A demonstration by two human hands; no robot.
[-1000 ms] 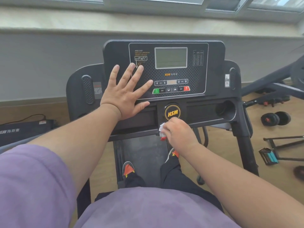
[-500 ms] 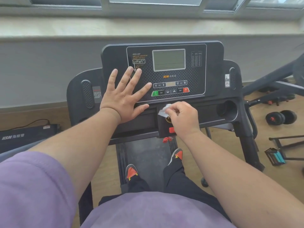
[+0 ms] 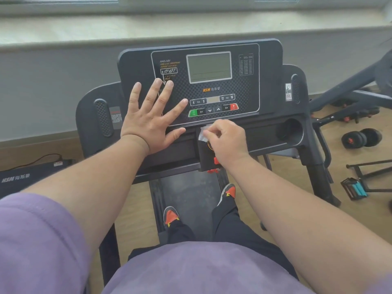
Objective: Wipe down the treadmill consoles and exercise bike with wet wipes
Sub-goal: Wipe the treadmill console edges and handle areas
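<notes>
Two hands on the treadmill console (image 3: 269, 85): left hand (image 3: 148, 115) lies flat, fingers spread, probably bracing, while the right hand (image 3: 228, 141) pinches a wet wipe (image 3: 204, 134) just below the button row (image 3: 213, 110), likely scrubbing that ledge.

Black treadmill console (image 3: 267, 66) w/ dotted panel, grey screen (image 3: 209, 67), green (image 3: 193, 113) & red (image 3: 234, 107) btns at centre, white wipe (image 3: 204, 134) below, purple shirt (image 3: 201, 270) along bottom, orange-black shoes (image 3: 171, 215), black dumbbells (image 3: 361, 137) at right, tan wood floor (image 3: 360, 215).
</notes>
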